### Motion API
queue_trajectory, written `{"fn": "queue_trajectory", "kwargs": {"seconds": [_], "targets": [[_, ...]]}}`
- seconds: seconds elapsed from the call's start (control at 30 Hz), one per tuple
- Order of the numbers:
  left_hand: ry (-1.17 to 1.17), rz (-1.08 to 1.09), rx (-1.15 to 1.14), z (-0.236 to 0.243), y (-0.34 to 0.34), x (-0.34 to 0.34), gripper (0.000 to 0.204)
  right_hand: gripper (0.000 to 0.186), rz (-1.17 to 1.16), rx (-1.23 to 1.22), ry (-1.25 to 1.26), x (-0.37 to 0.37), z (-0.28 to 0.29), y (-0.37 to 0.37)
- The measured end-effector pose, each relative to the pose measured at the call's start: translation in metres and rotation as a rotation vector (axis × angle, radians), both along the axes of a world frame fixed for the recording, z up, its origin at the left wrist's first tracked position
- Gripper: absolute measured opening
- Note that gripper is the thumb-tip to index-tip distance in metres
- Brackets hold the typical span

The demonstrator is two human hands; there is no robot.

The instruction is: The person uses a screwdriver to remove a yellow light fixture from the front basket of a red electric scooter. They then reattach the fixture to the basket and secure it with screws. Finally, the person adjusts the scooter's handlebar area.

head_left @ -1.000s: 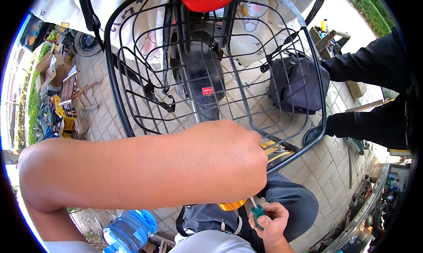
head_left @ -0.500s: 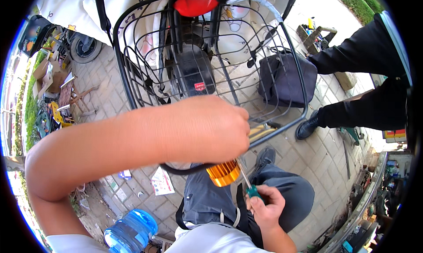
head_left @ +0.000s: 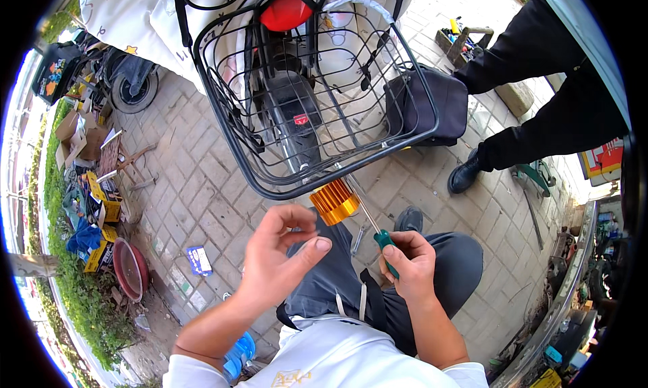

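Note:
My right hand (head_left: 413, 265) is closed round the green handle of a screwdriver (head_left: 385, 243). Its long metal shaft points up and away, past the side of a gold, ribbed round lamp housing (head_left: 335, 203) below the front basket rim. To the left of the housing, my left hand (head_left: 278, 254) is raised with nothing in it, its fingers loosely bent and the thumb apart. The black wire basket (head_left: 270, 178) is on a two-wheeler with a red piece (head_left: 286, 13) at its top. The screwdriver's tip is too small to make out.
A dark bag (head_left: 435, 108) stands beside the basket, next to another person's black trouser leg (head_left: 533, 145). A toolbox (head_left: 464, 45) lies beyond. At left are a red basin (head_left: 130, 270) and cartons (head_left: 77, 135); a blue water bottle (head_left: 239, 354) is near my left forearm.
My left arm has drawn back from across the basket and now hangs in the air left of the gold housing. My right hand, with the screwdriver, appears higher in view, which has shifted.

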State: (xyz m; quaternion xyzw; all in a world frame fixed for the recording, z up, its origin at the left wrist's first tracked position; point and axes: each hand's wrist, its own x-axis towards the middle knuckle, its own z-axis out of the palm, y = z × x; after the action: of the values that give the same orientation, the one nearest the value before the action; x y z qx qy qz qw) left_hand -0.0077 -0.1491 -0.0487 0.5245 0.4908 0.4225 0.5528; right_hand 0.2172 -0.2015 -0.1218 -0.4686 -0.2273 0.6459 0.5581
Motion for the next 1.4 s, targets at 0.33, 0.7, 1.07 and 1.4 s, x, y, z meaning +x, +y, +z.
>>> {"fn": "queue_trajectory", "kwargs": {"seconds": [0.33,0.7,1.07,1.4], "targets": [[-0.578,0.105,-0.377,-0.042,0.029,0.049,0.05,0.028,-0.025,0.035,-0.084,0.003,0.009,-0.003],[-1.117,-0.176,-0.424,-0.088,0.046,0.054,0.067,0.031,-0.145,0.338,-0.752,-0.014,0.009,-0.01],[-1.164,-0.267,-0.339,-0.113,0.057,0.06,0.065,0.027,0.1,-0.105,0.626,0.0,0.006,-0.005],[-1.127,-0.266,-0.315,-0.124,0.063,0.07,0.066,0.029,-0.008,0.027,-0.292,-0.013,0.021,-0.011]]}}
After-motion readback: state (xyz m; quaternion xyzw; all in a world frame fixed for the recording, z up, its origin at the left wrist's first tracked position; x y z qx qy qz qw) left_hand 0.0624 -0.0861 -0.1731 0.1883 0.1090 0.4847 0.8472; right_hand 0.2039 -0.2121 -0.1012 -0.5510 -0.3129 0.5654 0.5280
